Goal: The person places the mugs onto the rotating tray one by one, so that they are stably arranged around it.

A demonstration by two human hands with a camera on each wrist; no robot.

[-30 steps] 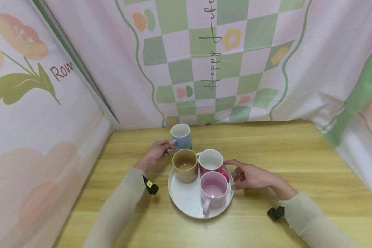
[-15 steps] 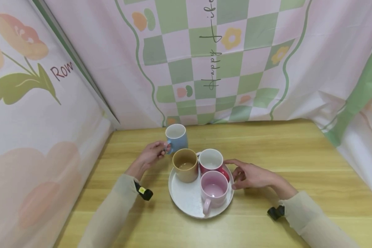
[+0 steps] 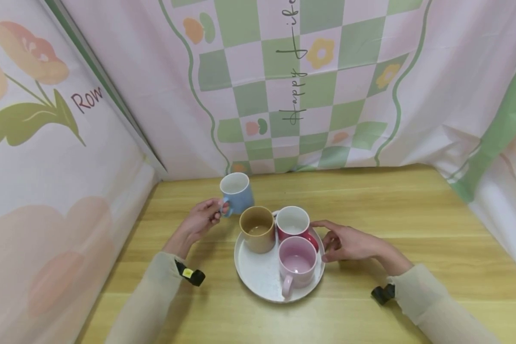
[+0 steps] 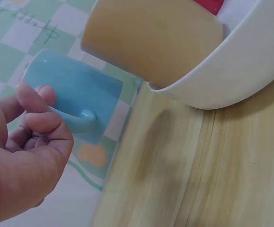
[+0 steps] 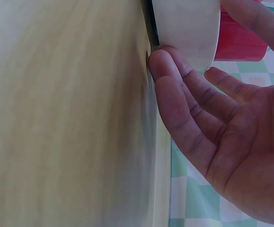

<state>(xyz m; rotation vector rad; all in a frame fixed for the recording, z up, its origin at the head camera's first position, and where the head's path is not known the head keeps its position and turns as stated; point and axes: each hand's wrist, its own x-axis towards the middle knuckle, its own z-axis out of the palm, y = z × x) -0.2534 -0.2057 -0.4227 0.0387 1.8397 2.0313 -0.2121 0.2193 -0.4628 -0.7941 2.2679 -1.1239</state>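
Observation:
My left hand (image 3: 201,220) pinches the handle of a light blue mug (image 3: 239,198), white inside. The mug hangs above the table behind and left of a round white tray (image 3: 258,282); in the left wrist view the blue mug (image 4: 75,90) shows curled fingers at its handle. On the tray stand a tan mug (image 3: 258,241), a red mug (image 3: 282,235) with a white inside, and a pink mug (image 3: 296,274) at the front right. My right hand (image 3: 352,244) rests its loosely bent fingers against the tray's right side; the right wrist view shows fingertips (image 5: 163,64) at the tray's wall (image 5: 189,33).
The wooden table (image 3: 391,210) ends at a curtain (image 3: 348,95) with green checks along the back. Another printed curtain (image 3: 90,157) closes off the left side. A small black device (image 3: 193,276) sits on the left wrist, and a similar device (image 3: 383,295) on the right.
The left hand has carried the blue mug leftward, away from behind the tan mug. The right hand, the tray and its mugs have stayed in place.

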